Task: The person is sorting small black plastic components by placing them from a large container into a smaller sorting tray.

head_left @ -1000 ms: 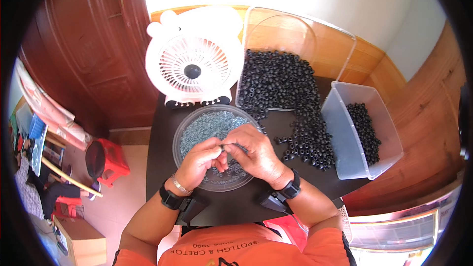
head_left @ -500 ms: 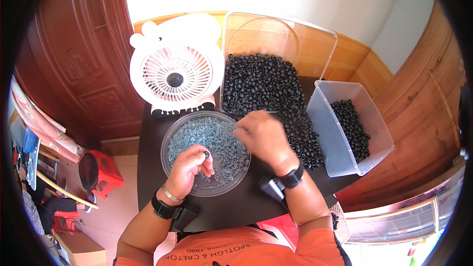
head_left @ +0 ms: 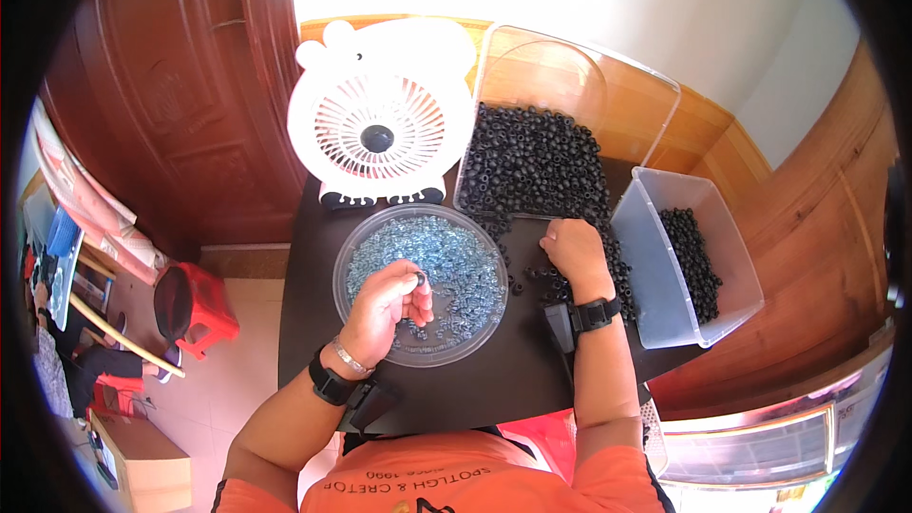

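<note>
My left hand (head_left: pixel 388 312) is over the round clear tray (head_left: pixel 340 275), closed with a small black ring-shaped piece (head_left: pixel 421 279) pinched at thumb and fingertip. In the tray lie many small translucent blue pieces (head_left: pixel 408 233), spread thinner toward the near right side. My right hand (head_left: pixel 578 252) is curled at the left edge of a spill of black pieces (head_left: pixel 617 275), its fingertips turned down and mostly hidden. Whether it holds a piece cannot be seen. Behind it, more black ring-shaped pieces (head_left: pixel 537 161) are heaped in a clear shallow box (head_left: pixel 665 123).
A white animal-shaped fan (head_left: pixel 323 166) stands behind the tray. On the right is a translucent bin (head_left: pixel 646 228) with black pieces inside. The dark table (head_left: pixel 309 323) ends close to my body. A red stool (head_left: pixel 214 309) and a cardboard box (head_left: pixel 147 456) are on the floor at left.
My right hand has moved from above the tray's right edge to the black pieces on the right. My left hand still holds the black piece over the tray. The view has shifted slightly.
</note>
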`<state>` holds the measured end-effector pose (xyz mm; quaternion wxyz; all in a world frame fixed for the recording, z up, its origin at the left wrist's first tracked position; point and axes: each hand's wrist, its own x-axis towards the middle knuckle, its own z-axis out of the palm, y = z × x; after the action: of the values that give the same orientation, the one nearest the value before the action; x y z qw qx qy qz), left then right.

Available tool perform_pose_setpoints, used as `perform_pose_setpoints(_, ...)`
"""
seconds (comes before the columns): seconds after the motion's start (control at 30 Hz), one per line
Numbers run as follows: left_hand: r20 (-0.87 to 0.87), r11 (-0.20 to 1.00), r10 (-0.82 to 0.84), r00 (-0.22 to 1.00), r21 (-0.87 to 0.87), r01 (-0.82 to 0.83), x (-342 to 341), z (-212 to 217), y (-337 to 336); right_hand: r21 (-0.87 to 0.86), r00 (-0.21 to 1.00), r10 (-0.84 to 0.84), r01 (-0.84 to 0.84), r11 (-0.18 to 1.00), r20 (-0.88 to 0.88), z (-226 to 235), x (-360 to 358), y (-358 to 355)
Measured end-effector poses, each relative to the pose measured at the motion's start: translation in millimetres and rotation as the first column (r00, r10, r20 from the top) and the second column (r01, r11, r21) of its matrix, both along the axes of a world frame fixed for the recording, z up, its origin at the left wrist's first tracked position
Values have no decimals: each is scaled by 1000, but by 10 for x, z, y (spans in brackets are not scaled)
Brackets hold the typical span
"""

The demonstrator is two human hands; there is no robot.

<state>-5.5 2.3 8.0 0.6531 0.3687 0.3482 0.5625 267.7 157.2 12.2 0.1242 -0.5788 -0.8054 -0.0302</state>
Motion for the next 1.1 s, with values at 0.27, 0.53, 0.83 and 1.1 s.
perform_pose_setpoints(0.27, 27, 1000, -19, 999, -1, 19, -7, -13, 15, -25, 999, 50, -49, 998, 2, -8, 12, -41)
perform_pose_setpoints(0.53, -11, 989, -145, 989, 20, 146, 41, -11, 4, -179, 273, -27, -552, 814, -962, 260, -665, -508)
perform_pose_setpoints(0.83, -10, 991, -128, 992, 47, 128, 67, 30, -21, -94, 92, -37, -757, 646, -995, 60, -996, -877)
perform_pose_setpoints(1.1, -32, 987, -148, 988, 50, 150, 70, 20, -11, -139, 72, -140, -817, 560, -987, 106, -904, -805)
